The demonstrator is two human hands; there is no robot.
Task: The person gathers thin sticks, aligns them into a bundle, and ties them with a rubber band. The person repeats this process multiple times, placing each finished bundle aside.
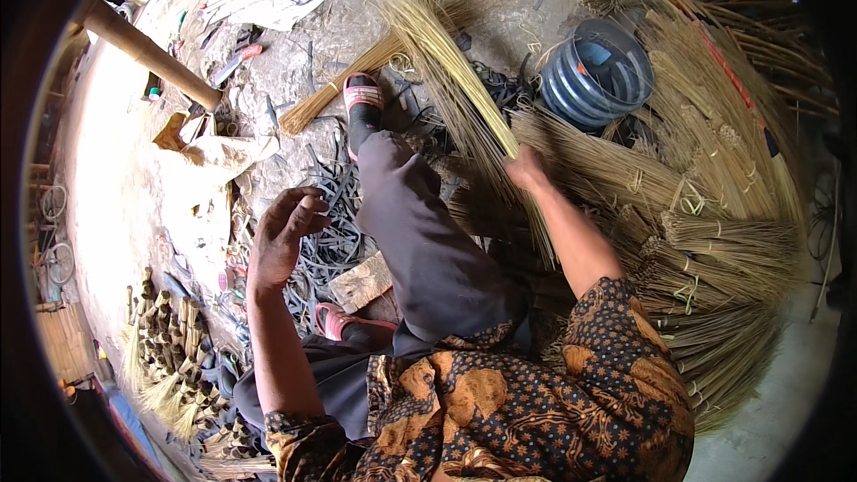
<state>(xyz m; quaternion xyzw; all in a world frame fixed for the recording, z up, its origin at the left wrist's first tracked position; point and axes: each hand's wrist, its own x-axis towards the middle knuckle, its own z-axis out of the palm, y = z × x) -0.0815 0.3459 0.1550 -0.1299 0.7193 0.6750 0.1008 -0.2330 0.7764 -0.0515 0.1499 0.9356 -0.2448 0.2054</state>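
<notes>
The grey floor point(536, 0) spreads around my feet, and heaped straw bundles point(723, 156) cover it on my right. From beyond my front foot, a long bundle of pale stalks point(460, 76) slants back toward me, gripped partway along. My right forearm point(576, 232) reaches forward and inward to it; my left forearm point(281, 330) rises almost straight ahead. A ribbed, see-through bucket point(571, 89) stands among the straw. My right hand point(524, 168) is closed around the stalks, while my left hand point(287, 232) hangs half spread, fingers loosely curled, near thin black strips point(335, 245).
</notes>
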